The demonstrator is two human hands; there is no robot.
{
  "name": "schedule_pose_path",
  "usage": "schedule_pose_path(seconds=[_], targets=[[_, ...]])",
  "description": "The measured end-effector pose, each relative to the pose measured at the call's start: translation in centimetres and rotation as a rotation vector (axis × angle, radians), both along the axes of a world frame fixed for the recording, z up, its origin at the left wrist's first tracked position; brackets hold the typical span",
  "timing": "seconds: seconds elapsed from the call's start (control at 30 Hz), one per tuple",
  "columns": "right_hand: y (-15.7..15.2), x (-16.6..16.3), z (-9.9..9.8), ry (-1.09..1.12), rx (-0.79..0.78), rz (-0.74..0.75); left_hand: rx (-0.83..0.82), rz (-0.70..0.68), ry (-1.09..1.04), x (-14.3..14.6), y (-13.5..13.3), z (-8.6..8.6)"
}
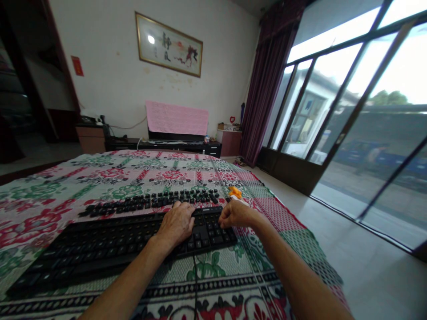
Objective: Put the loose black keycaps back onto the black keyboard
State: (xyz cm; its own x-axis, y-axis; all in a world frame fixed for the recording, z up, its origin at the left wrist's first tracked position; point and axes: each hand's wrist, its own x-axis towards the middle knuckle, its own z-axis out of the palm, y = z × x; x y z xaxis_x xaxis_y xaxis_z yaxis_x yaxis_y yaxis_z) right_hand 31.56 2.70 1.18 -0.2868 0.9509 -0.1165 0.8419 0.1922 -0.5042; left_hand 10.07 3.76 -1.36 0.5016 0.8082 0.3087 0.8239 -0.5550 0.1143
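Note:
A long black keyboard (110, 242) lies at a slant on a patterned cloth. My left hand (176, 222) rests across it, with bent fingers at its far edge and the thumb over the keys, gripping it. At the number pad on the right end, my right hand (235, 214) is closed in a pinch; whatever its fingertips hold is hidden. Some spots on the number pad show no keycaps. Behind the keyboard, several loose black keycaps (156, 201) are laid out in rows. Just beyond my right hand sits a small orange object (235, 192), whose kind I cannot make out.
The red, green and white cloth (213, 269) covers the whole surface, and a black cable (195, 284) runs toward me. Farther off stand a low black cabinet (213, 149) and something under a pink cover (176, 118). Glass sliding doors (333, 106) are on the right.

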Motion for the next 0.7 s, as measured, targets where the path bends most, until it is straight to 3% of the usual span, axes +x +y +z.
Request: schedule_pose_path(seconds=[0.23, 0.43, 0.7], targets=[[0.5, 1.3, 0.2, 0.043, 0.015, 0.120, 0.003, -0.008, -0.004, -0.2, 0.1, 0.0], [3.6, 0.6, 1.0, -0.107, 0.221, -0.219, 0.000, -0.002, -0.008, -0.2, 0.2, -0.1], [7.0, -1.9, -0.7, -0.212, 0.191, -0.373, 0.032, -0.017, -0.017, -0.3, 0.2, -0.2]])
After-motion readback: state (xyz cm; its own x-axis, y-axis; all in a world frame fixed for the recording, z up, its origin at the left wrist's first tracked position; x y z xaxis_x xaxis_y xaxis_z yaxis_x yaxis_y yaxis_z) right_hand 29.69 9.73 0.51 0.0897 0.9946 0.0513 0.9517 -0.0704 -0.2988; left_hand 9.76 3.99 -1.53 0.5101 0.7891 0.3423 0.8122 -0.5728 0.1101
